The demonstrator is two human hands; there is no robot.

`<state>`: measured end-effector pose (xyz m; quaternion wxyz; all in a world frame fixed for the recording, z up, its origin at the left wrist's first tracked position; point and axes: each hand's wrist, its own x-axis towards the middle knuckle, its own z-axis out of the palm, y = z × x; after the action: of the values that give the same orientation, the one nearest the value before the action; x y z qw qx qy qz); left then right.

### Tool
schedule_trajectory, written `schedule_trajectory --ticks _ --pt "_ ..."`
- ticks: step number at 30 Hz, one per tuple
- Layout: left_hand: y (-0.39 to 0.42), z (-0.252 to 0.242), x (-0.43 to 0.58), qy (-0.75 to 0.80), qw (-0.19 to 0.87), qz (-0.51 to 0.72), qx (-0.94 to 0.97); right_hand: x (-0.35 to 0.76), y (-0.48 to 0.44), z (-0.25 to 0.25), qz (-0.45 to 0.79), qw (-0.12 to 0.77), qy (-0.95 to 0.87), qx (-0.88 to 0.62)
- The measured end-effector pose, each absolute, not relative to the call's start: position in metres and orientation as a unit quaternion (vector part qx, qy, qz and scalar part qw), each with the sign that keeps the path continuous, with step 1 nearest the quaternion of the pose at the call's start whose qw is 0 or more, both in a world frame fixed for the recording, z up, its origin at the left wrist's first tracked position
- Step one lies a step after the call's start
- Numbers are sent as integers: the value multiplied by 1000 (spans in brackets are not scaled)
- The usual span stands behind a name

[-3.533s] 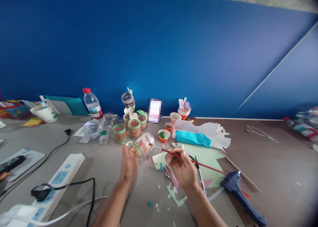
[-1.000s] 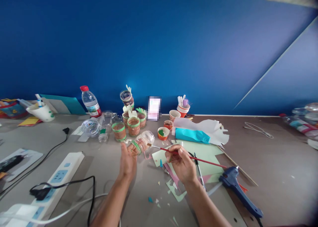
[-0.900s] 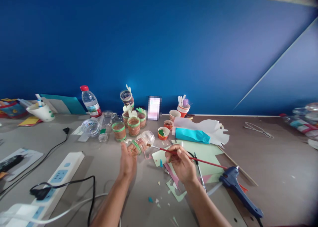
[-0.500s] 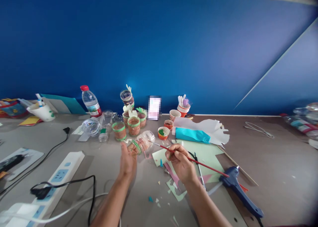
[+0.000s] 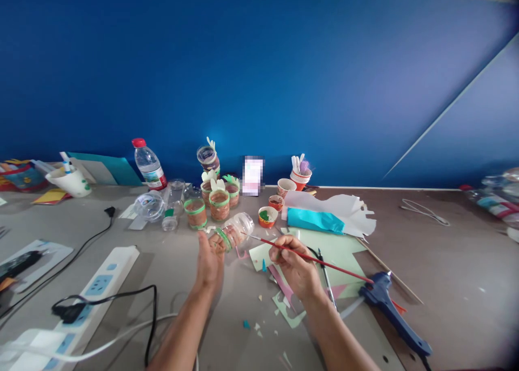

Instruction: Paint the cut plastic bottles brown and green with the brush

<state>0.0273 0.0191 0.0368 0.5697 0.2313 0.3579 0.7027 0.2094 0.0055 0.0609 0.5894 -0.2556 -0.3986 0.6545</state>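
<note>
My left hand (image 5: 210, 263) is closed around the base of a small clear plastic jar (image 5: 232, 233) with brown paint and a green band, tipped on its side with the mouth to the right. My right hand (image 5: 295, 265) pinches a thin red-handled paintbrush (image 5: 320, 261); its tip reaches the jar's upper right side. Both hands hover just above the grey table (image 5: 446, 268).
Several painted jars (image 5: 213, 200), small paint cups (image 5: 267, 217), a water bottle (image 5: 148, 165) and clear cups stand behind. Teal and pale green paper (image 5: 320, 225) lies right, with a blue glue gun (image 5: 389, 311). A white power strip (image 5: 97, 287) and black cables lie left.
The brush tip has shifted slightly up along the jar's side and my right hand has edged up a little. The jar and left hand have hardly moved.
</note>
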Motion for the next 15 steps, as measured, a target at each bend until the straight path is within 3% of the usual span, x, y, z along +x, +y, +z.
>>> schedule_trajectory --ticks 15 --pt "20 37 27 385 559 697 229 207 8 55 646 601 -372 -288"
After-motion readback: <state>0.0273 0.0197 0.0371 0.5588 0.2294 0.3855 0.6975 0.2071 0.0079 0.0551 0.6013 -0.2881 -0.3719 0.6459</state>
